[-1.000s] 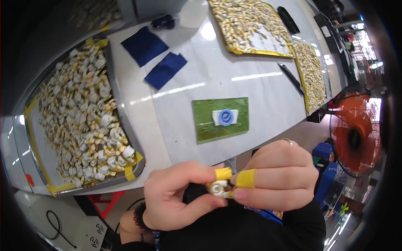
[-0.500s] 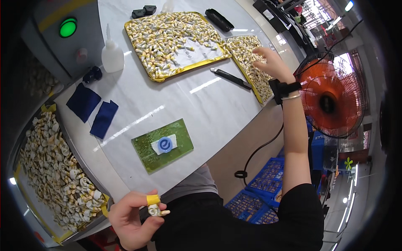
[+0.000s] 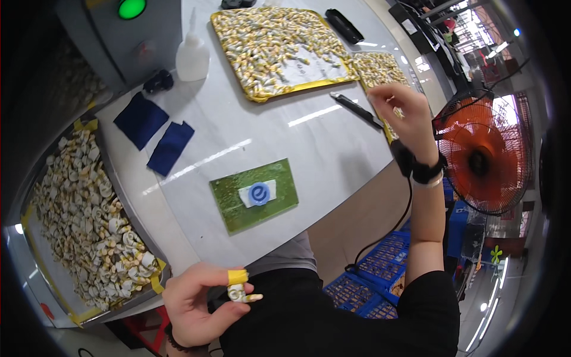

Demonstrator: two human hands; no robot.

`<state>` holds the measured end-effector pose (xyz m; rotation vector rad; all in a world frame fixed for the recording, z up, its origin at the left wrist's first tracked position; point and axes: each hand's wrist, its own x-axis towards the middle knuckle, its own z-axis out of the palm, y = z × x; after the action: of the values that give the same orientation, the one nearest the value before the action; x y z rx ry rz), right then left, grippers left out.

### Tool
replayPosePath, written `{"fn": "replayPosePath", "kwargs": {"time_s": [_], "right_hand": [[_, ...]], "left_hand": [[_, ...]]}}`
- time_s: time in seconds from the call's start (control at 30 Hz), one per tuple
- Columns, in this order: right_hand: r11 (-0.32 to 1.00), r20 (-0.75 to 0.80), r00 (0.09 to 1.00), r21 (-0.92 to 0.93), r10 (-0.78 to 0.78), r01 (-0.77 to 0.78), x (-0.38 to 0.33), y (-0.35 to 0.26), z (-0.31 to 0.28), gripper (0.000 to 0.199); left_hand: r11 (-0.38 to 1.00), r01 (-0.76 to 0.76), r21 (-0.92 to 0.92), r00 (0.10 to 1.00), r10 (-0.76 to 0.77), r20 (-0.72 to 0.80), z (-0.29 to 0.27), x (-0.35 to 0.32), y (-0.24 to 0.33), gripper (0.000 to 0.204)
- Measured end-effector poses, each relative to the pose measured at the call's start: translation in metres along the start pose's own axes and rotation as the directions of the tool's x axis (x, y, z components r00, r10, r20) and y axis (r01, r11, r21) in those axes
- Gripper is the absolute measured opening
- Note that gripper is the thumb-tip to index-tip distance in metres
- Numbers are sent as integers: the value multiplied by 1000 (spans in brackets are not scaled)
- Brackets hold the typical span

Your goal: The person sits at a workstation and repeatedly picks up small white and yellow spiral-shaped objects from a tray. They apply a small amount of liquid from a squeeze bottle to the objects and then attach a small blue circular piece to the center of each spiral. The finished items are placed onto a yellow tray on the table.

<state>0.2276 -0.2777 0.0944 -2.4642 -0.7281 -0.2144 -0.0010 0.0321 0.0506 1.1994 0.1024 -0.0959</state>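
Note:
My left hand (image 3: 199, 297), with yellow tape on a fingertip, pinches a small white and gold part (image 3: 239, 294) low over my lap, off the table's front edge. My right hand (image 3: 401, 107) is raised at the right over the smaller tray of parts (image 3: 372, 62). Its fingers are curled and pinched together; whether a part sits between them I cannot tell. A black band and cable hang from that wrist.
A grey tray (image 3: 35, 262) heaped with white and gold parts sits at the left. A large yellow-edged tray (image 3: 285, 86) of parts lies at the back. A green mat with blue disc (image 3: 254, 194), two blue cloths (image 3: 169, 146), a glue bottle (image 3: 192, 56), a black pen (image 3: 357, 110) and an orange fan (image 3: 485, 160) are around.
A second ago both hands held the part together. My right hand then reached to the right tray and has now lifted off it; my left hand keeps the part.

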Motion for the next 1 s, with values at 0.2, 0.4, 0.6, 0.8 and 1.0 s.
{"fn": "replayPosePath", "kwargs": {"time_s": [0.2,0.4,0.6,0.8,1.0], "right_hand": [[926,315,891,298,-326,234,-17,-93,55,22],[908,346,844,236,-410,345,-18,-106,76,22],[872,385,791,85,-475,482,-15,-107,81,18],[864,399,775,103,-490,493,-16,-113,86,17],[916,229,905,275,-359,293,-23,-126,75,18]], "left_hand": [[998,-59,-25,997,60,55,0,-2,-2,31],[999,-32,-19,999,32,-9,-3,-10,-3,33],[999,-31,-43,997,28,-73,0,-12,-7,38],[995,-96,21,992,98,-75,-1,-6,-9,41],[878,-325,352,929,366,-54,-3,-6,-14,43]]}}
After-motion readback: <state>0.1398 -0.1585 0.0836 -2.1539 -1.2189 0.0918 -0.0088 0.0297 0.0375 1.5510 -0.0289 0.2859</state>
